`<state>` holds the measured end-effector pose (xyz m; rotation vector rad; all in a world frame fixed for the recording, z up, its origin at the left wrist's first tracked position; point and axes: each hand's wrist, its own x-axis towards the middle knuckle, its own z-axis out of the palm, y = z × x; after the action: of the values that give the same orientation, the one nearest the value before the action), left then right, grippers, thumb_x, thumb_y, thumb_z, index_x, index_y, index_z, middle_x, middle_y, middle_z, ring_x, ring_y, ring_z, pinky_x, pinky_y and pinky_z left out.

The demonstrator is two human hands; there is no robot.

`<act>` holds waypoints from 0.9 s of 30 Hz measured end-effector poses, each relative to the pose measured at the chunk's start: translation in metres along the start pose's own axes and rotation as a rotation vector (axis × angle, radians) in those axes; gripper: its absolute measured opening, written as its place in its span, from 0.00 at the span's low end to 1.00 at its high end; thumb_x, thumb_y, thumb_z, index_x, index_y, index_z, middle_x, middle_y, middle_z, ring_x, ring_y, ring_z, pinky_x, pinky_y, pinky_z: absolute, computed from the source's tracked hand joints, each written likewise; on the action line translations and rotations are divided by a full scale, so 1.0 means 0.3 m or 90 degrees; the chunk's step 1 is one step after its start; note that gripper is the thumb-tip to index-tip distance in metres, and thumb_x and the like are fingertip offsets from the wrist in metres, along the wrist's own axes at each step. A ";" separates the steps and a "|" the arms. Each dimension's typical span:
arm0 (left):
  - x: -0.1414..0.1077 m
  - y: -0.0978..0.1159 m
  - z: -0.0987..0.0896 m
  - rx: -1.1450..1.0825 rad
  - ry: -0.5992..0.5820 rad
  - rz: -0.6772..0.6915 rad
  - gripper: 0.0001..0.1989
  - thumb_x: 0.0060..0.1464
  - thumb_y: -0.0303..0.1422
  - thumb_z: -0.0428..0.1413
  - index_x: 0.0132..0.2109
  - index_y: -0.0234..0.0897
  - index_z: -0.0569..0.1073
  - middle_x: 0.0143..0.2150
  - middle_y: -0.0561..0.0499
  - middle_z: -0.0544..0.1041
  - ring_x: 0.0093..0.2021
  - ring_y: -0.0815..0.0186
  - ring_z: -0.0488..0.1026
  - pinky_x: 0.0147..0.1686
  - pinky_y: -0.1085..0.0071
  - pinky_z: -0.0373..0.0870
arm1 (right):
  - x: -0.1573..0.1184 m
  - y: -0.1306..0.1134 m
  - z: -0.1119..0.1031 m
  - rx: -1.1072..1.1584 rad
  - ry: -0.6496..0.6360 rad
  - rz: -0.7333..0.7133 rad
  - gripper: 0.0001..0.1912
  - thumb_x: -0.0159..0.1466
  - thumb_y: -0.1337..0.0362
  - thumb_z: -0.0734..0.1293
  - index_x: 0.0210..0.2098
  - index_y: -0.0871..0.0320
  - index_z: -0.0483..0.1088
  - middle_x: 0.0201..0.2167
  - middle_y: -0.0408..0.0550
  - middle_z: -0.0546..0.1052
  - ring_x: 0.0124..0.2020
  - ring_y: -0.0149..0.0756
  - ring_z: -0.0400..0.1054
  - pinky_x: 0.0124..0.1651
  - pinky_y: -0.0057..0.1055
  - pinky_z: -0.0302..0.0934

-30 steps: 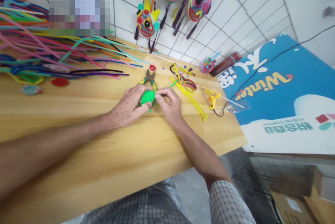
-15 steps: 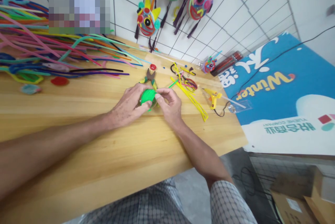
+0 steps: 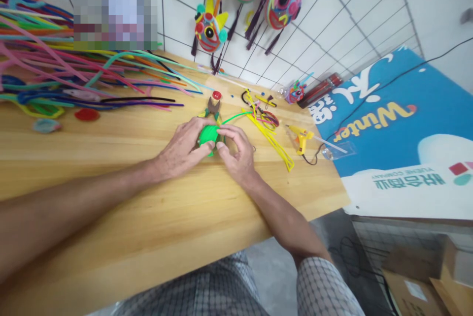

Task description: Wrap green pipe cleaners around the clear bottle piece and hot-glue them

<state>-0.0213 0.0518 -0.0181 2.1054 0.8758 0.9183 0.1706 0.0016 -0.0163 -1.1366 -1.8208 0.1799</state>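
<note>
A bright green coil of pipe cleaner (image 3: pixel 209 134) is between my two hands, over the wooden table. My left hand (image 3: pixel 184 147) grips its left side, thumb across the front edge and fingers behind. At the coil's right edge is my right hand (image 3: pixel 238 152), with thumb and index finger against it and the other fingers curled. From behind the right fingers a loose green tail (image 3: pixel 236 117) runs up and to the right. Just beyond the hands lie pliers (image 3: pixel 213 108) with green-and-yellow handles, partly hidden by the fingers, beside a small red-topped piece (image 3: pixel 216 96).
Many coloured pipe cleaners (image 3: pixel 121 72) spread over the left side. Yellow pipe cleaners (image 3: pixel 273 143) and a yellow glue gun (image 3: pixel 302 140) lie right. Decorated masks (image 3: pixel 209 30) hang on the white grid wall. A blue sign (image 3: pixel 399 109) stands beyond the table's right edge.
My right thumb and index finger have spread slightly along the coil's edge. More of the green tail now shows, arching toward the yellow pipe cleaners. My left hand stays nearly still.
</note>
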 end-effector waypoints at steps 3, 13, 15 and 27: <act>0.000 -0.001 0.002 -0.009 0.011 0.003 0.23 0.62 0.43 0.51 0.60 0.39 0.71 0.58 0.43 0.77 0.59 0.49 0.73 0.64 0.48 0.68 | -0.004 0.003 0.000 -0.012 -0.014 -0.005 0.11 0.70 0.64 0.68 0.52 0.52 0.72 0.57 0.54 0.78 0.62 0.44 0.72 0.66 0.47 0.67; 0.001 0.000 0.003 -0.003 0.010 -0.005 0.22 0.62 0.44 0.50 0.59 0.40 0.70 0.56 0.43 0.77 0.58 0.50 0.73 0.63 0.49 0.68 | 0.003 0.009 -0.003 -0.014 -0.056 -0.001 0.13 0.72 0.60 0.66 0.55 0.50 0.69 0.56 0.54 0.78 0.61 0.45 0.71 0.66 0.49 0.66; 0.000 0.002 0.002 0.004 0.005 -0.009 0.22 0.63 0.44 0.50 0.59 0.39 0.70 0.56 0.43 0.77 0.58 0.50 0.72 0.62 0.50 0.68 | 0.004 0.011 -0.002 -0.011 -0.058 0.002 0.13 0.72 0.59 0.66 0.55 0.50 0.69 0.56 0.54 0.78 0.61 0.46 0.71 0.67 0.51 0.65; 0.000 0.016 -0.009 0.024 -0.023 -0.026 0.23 0.66 0.44 0.46 0.60 0.34 0.67 0.55 0.41 0.76 0.58 0.51 0.72 0.63 0.51 0.68 | 0.004 0.017 0.000 0.002 -0.048 -0.016 0.12 0.71 0.61 0.67 0.54 0.51 0.70 0.55 0.54 0.78 0.60 0.46 0.71 0.66 0.50 0.66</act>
<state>-0.0220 0.0501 -0.0130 2.1225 0.9202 0.8460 0.1735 0.0052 -0.0184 -1.1179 -1.8992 0.2132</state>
